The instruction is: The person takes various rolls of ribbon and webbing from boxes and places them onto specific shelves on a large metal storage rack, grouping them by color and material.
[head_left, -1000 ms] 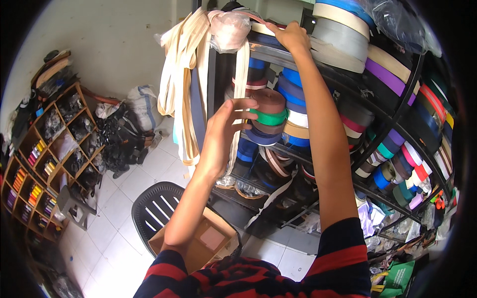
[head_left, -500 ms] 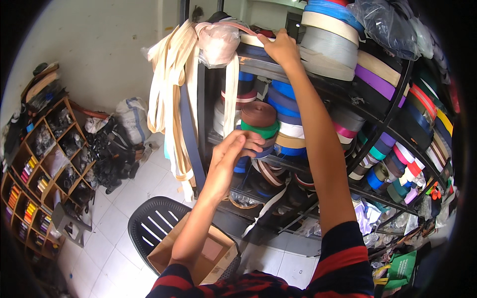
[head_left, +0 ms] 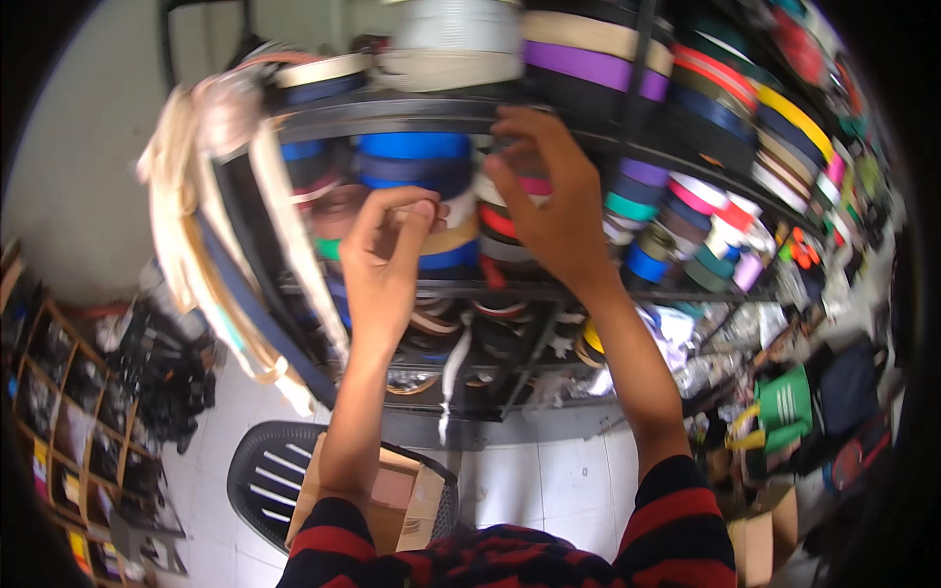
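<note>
My left hand [head_left: 384,245] is raised before the shelf rack, its fingers curled in and the thumb pressed against them. Anything held in it is hidden. To its right, my right hand [head_left: 554,201] is open, bent fingers apart, just under the edge of the upper shelf [head_left: 392,116]. Behind the hands stand rolls of webbing, among them blue rolls [head_left: 417,157] and a brown roll [head_left: 333,208] beside my left hand. Above them sit a wide pale grey roll [head_left: 453,39] and a purple roll [head_left: 578,69]. Motion blurs parts of the picture.
Cream straps [head_left: 174,196] hang from the rack's left end. Below my left forearm, an open cardboard box [head_left: 423,505] rests on a black plastic chair [head_left: 257,475]. A wooden cubby rack [head_left: 74,343] stands at left; a green bag [head_left: 784,407] lies among clutter at right.
The view has swung to the right. My right hand has come down from the upper shelf top to below its edge. My left hand has curled its fingers in more.
</note>
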The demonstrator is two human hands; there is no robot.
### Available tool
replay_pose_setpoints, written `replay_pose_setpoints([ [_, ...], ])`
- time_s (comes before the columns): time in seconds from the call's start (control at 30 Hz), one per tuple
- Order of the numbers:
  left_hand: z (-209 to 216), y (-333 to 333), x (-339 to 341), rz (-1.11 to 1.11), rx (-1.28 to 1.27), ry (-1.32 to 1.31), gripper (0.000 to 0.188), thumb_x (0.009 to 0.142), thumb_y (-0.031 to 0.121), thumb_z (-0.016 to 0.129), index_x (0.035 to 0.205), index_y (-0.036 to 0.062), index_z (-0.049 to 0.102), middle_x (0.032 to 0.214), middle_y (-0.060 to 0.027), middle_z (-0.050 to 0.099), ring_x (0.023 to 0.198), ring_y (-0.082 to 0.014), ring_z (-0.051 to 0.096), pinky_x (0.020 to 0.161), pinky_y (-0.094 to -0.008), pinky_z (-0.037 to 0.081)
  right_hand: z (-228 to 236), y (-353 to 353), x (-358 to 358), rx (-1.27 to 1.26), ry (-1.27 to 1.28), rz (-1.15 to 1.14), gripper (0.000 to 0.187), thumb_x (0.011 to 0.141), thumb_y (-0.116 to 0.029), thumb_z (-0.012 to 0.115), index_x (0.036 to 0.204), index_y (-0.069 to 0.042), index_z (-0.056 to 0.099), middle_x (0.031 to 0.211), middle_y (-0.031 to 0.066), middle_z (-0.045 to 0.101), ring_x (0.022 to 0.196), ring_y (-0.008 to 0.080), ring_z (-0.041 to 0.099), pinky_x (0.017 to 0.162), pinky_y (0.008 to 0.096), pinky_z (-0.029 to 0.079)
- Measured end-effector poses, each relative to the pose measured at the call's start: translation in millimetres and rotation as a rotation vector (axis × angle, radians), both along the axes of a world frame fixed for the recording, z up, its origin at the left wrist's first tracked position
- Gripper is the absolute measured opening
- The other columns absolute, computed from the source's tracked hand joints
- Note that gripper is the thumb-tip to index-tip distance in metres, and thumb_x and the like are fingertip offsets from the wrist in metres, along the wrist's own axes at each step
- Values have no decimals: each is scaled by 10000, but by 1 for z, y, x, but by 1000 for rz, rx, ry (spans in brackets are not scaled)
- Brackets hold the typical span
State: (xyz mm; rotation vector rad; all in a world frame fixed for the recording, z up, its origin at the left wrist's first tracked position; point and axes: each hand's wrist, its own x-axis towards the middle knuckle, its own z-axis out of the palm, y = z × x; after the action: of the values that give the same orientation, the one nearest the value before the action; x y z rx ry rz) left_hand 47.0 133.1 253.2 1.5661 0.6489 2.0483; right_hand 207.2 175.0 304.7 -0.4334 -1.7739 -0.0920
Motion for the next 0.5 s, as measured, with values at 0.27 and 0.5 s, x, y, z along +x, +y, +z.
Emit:
replay_pose_setpoints([
  [0.27,-88,-45,153,-408,-156,301,305,1003,175,438,763,2,516,626,-68,583,551,-114,533,537,-244,426,-109,-167,210,-458,157,-194,322,845,19,587,1160,-25,534,1168,130,563,766,159,621,648,299,501],
  [0.5,-197,-166,333,-853,-737,325,569,1014,420,324,576,74,436,440,27,316,372,-49,238,380,-221,151,-260,-425,349,-752,667,-847,101,909,-40,549,982,14,594,904,112,655,687,183,653,623,315,529],
])
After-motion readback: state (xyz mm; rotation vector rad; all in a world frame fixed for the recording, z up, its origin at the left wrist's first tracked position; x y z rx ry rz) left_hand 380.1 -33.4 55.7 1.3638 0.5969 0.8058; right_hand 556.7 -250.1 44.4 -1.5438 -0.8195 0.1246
